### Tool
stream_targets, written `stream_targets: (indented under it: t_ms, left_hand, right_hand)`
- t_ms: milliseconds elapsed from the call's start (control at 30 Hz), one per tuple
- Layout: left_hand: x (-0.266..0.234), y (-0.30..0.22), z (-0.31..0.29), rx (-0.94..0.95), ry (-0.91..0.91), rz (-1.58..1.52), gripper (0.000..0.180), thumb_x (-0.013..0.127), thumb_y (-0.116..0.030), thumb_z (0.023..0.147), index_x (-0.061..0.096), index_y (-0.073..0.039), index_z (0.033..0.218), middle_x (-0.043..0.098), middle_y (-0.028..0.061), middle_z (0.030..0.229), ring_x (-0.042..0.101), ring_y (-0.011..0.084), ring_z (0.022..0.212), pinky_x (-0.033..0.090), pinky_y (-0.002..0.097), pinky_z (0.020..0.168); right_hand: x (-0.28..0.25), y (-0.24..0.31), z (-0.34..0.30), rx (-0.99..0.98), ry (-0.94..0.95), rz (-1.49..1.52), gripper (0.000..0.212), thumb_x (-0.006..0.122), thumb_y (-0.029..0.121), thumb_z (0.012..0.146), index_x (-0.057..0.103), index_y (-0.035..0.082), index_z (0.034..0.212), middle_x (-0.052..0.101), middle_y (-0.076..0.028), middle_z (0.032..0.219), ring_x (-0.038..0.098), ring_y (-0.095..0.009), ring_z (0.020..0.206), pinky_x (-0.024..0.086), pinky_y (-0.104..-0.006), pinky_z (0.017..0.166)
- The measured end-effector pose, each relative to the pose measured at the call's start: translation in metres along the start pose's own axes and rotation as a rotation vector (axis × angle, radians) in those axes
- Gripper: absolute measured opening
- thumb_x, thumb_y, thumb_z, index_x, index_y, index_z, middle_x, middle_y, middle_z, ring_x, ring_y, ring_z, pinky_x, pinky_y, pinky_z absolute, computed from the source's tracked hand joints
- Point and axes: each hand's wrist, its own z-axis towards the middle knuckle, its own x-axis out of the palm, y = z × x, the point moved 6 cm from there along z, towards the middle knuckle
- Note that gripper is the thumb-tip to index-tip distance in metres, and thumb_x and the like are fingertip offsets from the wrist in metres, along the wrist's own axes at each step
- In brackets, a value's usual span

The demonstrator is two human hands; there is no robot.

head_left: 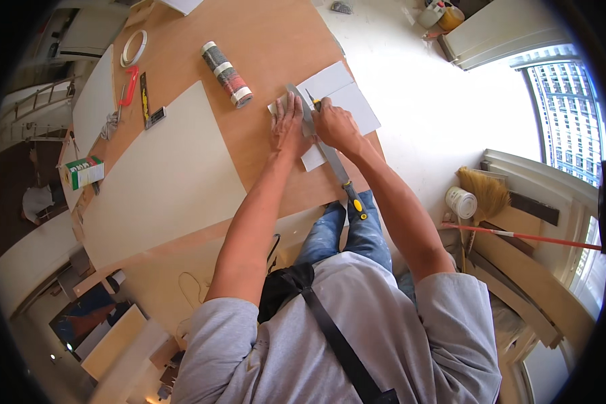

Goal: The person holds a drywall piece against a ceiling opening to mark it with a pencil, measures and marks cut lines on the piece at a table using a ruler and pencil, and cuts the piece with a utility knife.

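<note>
My left hand [289, 124] lies with its fingers stretched out, pressing down at the left edge of a long metal saw blade and on a white sheet beneath. The saw [332, 161] lies slantwise across the white sheets [360, 108], its black-and-yellow handle toward my body and past the table edge. My right hand [337, 125] is closed around a slim yellow-and-black tool [317, 104] just right of the blade. A thin point sticks out at its far end; the rest is hidden in my fist, so its exact kind cannot be told.
On the brown table [269, 40] lie a wrapped roll [227, 74], a large white panel [168, 168], a red-framed hacksaw [129, 86], a square [146, 101] and a tape ring [135, 48]. A green-and-white can [84, 172] stands far left. A broom [481, 192] and bucket [461, 202] are at right.
</note>
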Motion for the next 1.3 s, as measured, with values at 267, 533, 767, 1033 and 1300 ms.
stream_targets:
  t_ms: [267,533,767,1033,1300]
  left_hand:
    - [-0.013,0.004,-0.007,-0.053,-0.012,-0.152,0.126,0.093,-0.046,0.067,0.024,-0.004,0.164,0.024,0.0151,0.171,0.015,0.0422,0.159,0.024,0.0546,0.127]
    - [-0.012,0.01,-0.008,-0.051,-0.058,-0.18,0.13,0.095,-0.049,0.062,0.026,-0.007,0.163,0.027,0.012,0.171,0.015,0.039,0.159,0.024,0.0557,0.126]
    - [-0.013,0.012,-0.011,-0.049,-0.091,-0.199,0.136,0.097,-0.05,0.056,0.026,-0.007,0.164,0.03,0.0116,0.17,0.019,0.0393,0.158,0.027,0.0556,0.125]
    - [-0.014,0.015,-0.019,-0.008,-0.145,-0.207,0.134,0.097,-0.05,0.056,0.028,-0.008,0.163,0.031,0.0105,0.169,0.022,0.0406,0.157,0.028,0.056,0.122]
    - [-0.021,0.009,-0.016,-0.029,-0.12,-0.142,0.125,0.095,-0.053,0.06,0.034,-0.011,0.161,0.033,0.0067,0.169,0.024,0.0369,0.157,0.027,0.0557,0.123]
  right_hand:
    - [0.02,0.024,0.03,0.022,0.078,-0.138,0.034,0.053,0.023,0.099,0.056,-0.008,0.111,0.073,-0.031,0.102,0.073,-0.045,0.098,0.057,-0.0467,0.089]
    - [0.021,0.021,0.037,0.059,-0.036,-0.051,0.036,0.049,0.026,0.1,0.059,-0.008,0.107,0.071,-0.035,0.097,0.071,-0.05,0.096,0.055,-0.0549,0.089]
    - [0.016,0.032,0.04,0.073,-0.002,-0.094,0.036,0.049,0.025,0.098,0.061,-0.009,0.106,0.071,-0.036,0.101,0.07,-0.051,0.097,0.055,-0.0551,0.091]
    - [0.001,0.059,0.043,0.16,0.247,-0.135,0.027,0.05,0.009,0.091,0.067,-0.008,0.102,0.075,-0.025,0.086,0.076,-0.033,0.069,0.062,-0.042,0.065]
    - [0.005,0.045,0.029,0.312,0.378,-0.27,0.026,0.063,0.018,0.094,0.076,-0.004,0.097,0.077,-0.014,0.087,0.076,-0.024,0.066,0.063,-0.0336,0.064]
